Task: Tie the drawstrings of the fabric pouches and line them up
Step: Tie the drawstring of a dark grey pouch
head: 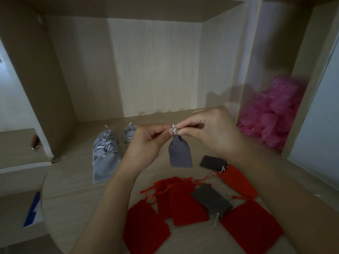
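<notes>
A pale wood-grain worktop (pixel 73 195) runs into a deep open cabinet bay with a light back panel (pixel 156 66) and brown side walls; the light is dim.

Above the middle of the worktop, a grey pouch (pixel 180 153) hangs in the air. Its long axis is close to upright, with the gathered mouth up and the flat bottom down. The left hand (pixel 146 142) and the right hand (pixel 211 131) meet at its top, and the curled fingertips of each pinch the silver drawstring (pixel 174 128).

Toward the back left, tied grey pouches (pixel 105 154) lie in a line running from front to back, mouths toward the back panel. Red pouches (pixel 183 200) lie scattered along the near edge. Two dark grey pouches (pixel 211 199) lie flat among them, one nearer the right side. Whether any pouch holds something cannot be told.

A separate compartment (pixel 300 52) at the right holds a heap of crumpled pink bags (pixel 271 116).
</notes>
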`<state>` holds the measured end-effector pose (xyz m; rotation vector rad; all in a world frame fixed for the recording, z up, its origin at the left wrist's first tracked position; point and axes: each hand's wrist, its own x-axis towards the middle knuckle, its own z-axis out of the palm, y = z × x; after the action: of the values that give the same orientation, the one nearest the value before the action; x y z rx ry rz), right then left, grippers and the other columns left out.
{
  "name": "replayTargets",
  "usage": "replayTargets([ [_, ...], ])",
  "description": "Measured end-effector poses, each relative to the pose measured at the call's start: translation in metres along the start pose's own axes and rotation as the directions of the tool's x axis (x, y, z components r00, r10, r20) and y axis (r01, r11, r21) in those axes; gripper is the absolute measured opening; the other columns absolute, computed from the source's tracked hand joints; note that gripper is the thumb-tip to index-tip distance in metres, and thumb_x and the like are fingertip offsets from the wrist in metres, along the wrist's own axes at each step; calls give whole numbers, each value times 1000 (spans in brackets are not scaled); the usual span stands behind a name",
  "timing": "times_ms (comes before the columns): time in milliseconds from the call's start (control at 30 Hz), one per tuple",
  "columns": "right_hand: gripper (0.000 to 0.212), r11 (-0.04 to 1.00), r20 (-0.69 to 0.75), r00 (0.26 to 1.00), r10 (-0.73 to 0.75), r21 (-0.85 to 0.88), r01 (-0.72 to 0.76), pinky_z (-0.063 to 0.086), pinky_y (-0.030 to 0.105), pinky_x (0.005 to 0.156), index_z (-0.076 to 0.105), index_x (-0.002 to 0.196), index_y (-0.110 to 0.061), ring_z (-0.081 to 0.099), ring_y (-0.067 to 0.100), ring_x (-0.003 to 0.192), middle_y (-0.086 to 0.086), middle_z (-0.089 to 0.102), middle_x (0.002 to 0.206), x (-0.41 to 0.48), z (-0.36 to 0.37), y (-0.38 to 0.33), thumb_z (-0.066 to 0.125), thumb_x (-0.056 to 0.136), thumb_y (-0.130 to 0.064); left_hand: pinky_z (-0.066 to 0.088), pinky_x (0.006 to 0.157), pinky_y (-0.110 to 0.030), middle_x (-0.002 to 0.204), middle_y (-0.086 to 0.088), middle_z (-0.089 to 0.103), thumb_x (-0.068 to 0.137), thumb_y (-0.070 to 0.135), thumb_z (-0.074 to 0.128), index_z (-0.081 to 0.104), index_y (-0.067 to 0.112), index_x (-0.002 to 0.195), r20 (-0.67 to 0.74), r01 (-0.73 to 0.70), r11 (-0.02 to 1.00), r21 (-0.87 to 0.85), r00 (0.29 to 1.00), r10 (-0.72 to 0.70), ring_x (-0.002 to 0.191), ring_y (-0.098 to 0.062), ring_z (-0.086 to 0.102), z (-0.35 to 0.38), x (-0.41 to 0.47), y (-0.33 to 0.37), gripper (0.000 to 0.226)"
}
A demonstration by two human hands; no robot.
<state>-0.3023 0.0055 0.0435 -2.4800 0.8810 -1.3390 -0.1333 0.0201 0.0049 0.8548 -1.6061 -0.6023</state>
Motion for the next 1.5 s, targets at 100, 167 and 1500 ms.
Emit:
replayTargets([
  [100, 15, 998, -43, 997, -61, 2, 61, 52, 18, 67, 77, 87, -14, 66, 6, 73, -1, 73, 78, 0, 4, 1, 77, 72, -14, 46, 77, -12, 81, 8, 73, 89, 7, 56, 71, 11, 91, -35, 48, 995, -86, 998, -51, 83, -1, 63, -1, 0, 1, 16],
  [167, 15, 996, -40, 995, -91, -25, 90, 53, 24, 66, 77, 89, -15, 66, 7, 70, -1, 72, 78, 0, 6, 3, 74, 74, -19, 46, 78, -16, 83, 5, 73, 89, 9, 57, 72, 11, 91, -42, 55, 995, -81, 997, -58, 84, -5, 63, -1, 0, 1, 16],
  [1500, 16, 834, 196, 917, 347, 383, -397, 53, 18, 61, 69, 74, -12, 66, 8, 61, 0, 70, 66, -1, 1, 13, 72, 75, 4, 49, 76, -9, 92, 13, 69, 77, 2, 71, 69, 15, 105, -131, -96, 952, 290, 981, 139, 80, 12, 63, 15, -4, -1, 31],
])
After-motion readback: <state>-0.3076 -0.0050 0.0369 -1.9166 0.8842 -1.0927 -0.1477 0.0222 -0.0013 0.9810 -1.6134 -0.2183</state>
